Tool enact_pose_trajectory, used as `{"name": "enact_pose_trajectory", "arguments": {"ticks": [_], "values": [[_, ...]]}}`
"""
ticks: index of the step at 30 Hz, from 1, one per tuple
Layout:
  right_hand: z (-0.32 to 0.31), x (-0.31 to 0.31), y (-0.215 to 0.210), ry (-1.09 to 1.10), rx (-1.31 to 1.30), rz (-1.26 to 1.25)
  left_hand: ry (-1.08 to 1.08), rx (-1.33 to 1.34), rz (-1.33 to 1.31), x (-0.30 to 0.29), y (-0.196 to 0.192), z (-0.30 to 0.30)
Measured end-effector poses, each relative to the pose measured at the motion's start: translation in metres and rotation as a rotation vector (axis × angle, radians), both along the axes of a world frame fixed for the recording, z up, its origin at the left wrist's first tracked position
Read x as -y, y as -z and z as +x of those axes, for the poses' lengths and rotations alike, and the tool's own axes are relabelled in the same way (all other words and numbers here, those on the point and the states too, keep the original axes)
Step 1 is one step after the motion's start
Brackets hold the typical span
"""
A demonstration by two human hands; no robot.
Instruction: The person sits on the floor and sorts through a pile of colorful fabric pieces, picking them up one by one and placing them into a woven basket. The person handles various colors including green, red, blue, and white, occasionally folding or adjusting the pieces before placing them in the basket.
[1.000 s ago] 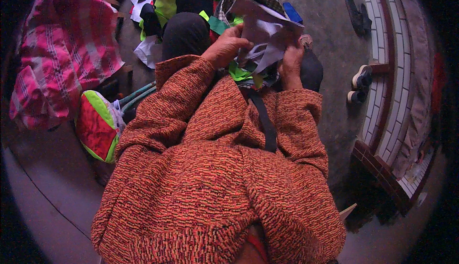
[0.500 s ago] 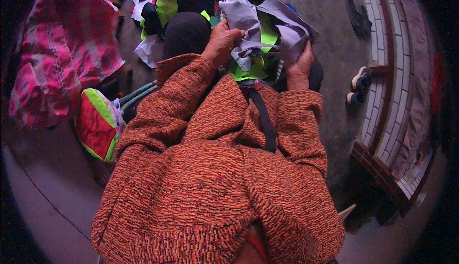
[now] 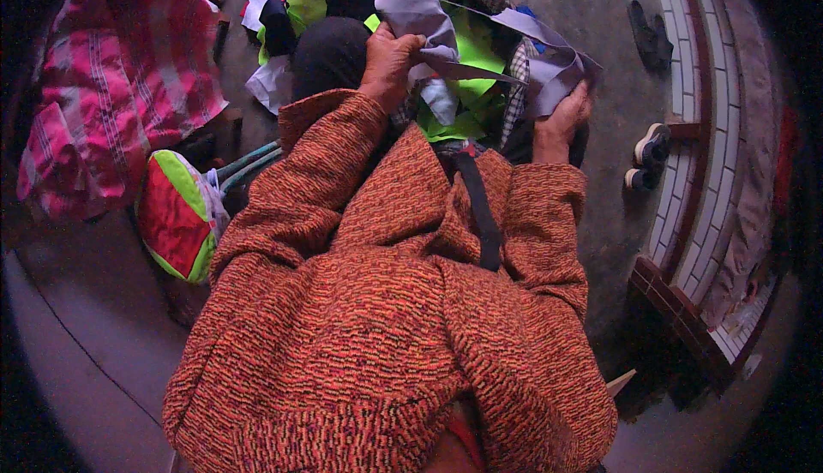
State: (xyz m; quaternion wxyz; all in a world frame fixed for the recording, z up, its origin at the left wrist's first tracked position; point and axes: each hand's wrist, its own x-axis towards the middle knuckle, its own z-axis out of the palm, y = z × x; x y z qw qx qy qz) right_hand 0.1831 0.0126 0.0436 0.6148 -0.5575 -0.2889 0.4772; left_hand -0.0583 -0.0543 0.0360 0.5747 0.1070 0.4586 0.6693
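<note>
My left hand (image 3: 390, 62) is closed on a piece of grey fabric (image 3: 420, 19) above my left knee. Over my right knee, my right hand (image 3: 564, 123) grips the other end of the grey fabric, which hangs in folds. A narrow strip of it stretches between the two hands. Beneath them, in my lap, lie bright green fabric scraps (image 3: 476, 57), a pale bluish-white scrap (image 3: 439, 100) and black-and-white checked cloth (image 3: 514, 87). My fingertips are partly hidden by the cloth.
A heap of green, black, white and blue scraps (image 3: 304, 6) lies beyond my left knee. Pink plaid cloth (image 3: 120, 87) drapes at the left, above a red-and-green padded item (image 3: 176, 216). Dark shoes (image 3: 647, 36) and sneakers (image 3: 650, 154) stand by a white-tiled step (image 3: 686, 216).
My hands have moved farther apart, the right one rightward and the left slightly up and left. The grey strip between them is now drawn out straighter, showing more checked cloth below.
</note>
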Motion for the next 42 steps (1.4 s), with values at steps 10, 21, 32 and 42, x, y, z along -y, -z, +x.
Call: {"name": "enact_pose_trajectory", "arguments": {"ticks": [10, 21, 32, 42], "values": [[-0.032, 0.017, 0.011, -0.652, 0.81, 0.169, 0.152, -0.139, -0.002, 0.0, 0.003, 0.0], [-0.059, 0.038, 0.014, -0.812, 0.372, -0.04, 0.38, -0.649, 0.198, 0.004, -0.003, 0.027], [-0.053, 0.029, -0.005, -0.484, -0.62, -0.249, 0.526, -1.088, 0.56, 0.01, -0.022, 0.04], [-0.052, 0.029, 0.0, -0.573, -0.646, -0.286, 0.45, -0.661, 0.212, 0.005, -0.021, 0.035]]}}
